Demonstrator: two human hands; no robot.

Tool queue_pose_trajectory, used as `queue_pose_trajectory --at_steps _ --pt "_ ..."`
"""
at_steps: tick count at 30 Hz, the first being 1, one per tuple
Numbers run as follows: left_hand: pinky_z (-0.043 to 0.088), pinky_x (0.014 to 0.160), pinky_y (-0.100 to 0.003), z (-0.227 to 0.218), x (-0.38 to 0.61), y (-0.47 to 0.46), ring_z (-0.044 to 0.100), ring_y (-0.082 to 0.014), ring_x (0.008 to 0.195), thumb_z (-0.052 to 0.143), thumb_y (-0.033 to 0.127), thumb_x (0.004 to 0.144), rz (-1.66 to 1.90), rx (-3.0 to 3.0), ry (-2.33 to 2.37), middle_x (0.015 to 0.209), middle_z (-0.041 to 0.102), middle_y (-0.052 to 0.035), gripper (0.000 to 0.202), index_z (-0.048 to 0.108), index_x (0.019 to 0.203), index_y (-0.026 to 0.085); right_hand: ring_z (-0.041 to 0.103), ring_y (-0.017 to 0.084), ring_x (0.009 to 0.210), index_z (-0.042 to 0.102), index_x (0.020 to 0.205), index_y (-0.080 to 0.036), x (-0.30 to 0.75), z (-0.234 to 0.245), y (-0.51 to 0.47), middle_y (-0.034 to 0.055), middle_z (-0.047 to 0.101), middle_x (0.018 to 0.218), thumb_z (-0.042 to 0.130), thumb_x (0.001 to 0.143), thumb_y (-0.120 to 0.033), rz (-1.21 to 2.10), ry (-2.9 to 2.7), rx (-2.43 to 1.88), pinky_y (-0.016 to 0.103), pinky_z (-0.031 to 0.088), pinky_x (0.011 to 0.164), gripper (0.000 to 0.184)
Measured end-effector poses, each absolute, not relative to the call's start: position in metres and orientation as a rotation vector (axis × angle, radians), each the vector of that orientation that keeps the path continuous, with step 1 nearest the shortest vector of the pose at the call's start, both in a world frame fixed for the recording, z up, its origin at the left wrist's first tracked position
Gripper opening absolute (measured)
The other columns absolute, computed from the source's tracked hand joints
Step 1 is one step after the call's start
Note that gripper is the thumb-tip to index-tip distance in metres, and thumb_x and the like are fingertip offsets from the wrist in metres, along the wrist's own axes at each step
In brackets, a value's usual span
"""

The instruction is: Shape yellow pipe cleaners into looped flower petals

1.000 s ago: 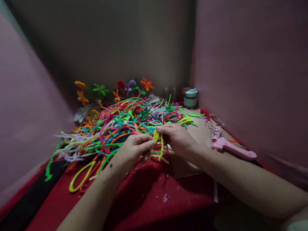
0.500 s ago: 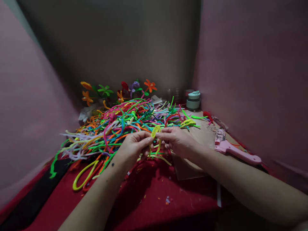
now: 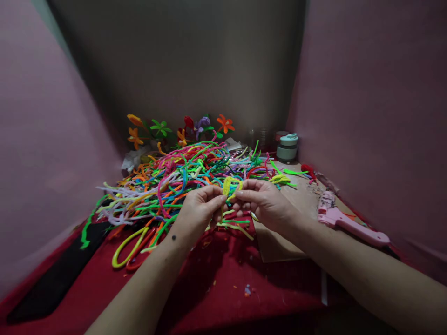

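My left hand (image 3: 197, 211) and my right hand (image 3: 267, 202) meet over the red cloth, both pinching one yellow pipe cleaner (image 3: 230, 185) bent into small loops above my fingertips. Its loose ends hang below my left fingers. Right behind my hands lies a big tangled heap of pipe cleaners in many colours (image 3: 174, 184). A few loose yellow and green pieces (image 3: 237, 225) lie under my hands.
Finished pipe-cleaner flowers (image 3: 181, 128) stand at the back by the wall. A pink glue gun (image 3: 345, 221) lies at the right on a brown board (image 3: 296, 200). A pale green jar (image 3: 287, 148) stands in the back corner. Pink walls close in left and right.
The yellow pipe cleaner's long hanging ends have been bent up into short loops above my fingertips. Both hands rose slightly and stayed pinched on it.
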State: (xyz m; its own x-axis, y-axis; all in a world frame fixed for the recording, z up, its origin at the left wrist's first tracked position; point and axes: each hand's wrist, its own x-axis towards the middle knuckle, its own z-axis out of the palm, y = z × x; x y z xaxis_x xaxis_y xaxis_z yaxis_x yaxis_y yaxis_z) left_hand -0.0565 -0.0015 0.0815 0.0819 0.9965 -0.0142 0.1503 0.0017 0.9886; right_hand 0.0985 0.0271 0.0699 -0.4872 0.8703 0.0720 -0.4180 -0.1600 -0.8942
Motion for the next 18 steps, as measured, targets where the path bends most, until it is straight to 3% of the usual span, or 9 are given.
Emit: queue_pose_trajectory --at_steps 7,18 --pt "0.029 0.035 -0.018 0.082 -0.049 -0.006 0.041 -0.0062 0.035 0.058 0.03 0.074 1.069 1.439 1.275 0.051 0.053 0.0033 0.015 0.054 0.07 0.016 0.056 0.009 0.05 0.053 0.067 -0.015 0.097 0.068 0.027 -0.0021 0.059 0.056 0.063 0.069 -0.02 1.485 -1.269 -0.642 0.022 0.046 0.051 0.012" --pt "0.031 0.035 -0.019 0.079 -0.045 -0.006 0.045 -0.0078 0.037 0.059 0.028 0.074 1.085 1.486 1.234 0.052 0.053 0.0041 0.014 0.054 0.079 0.016 0.05 0.007 0.048 0.056 0.062 -0.015 0.095 0.068 0.024 -0.0035 0.055 0.054 0.063 0.066 -0.02 1.395 -1.404 -0.794 0.02 0.041 0.048 0.01"
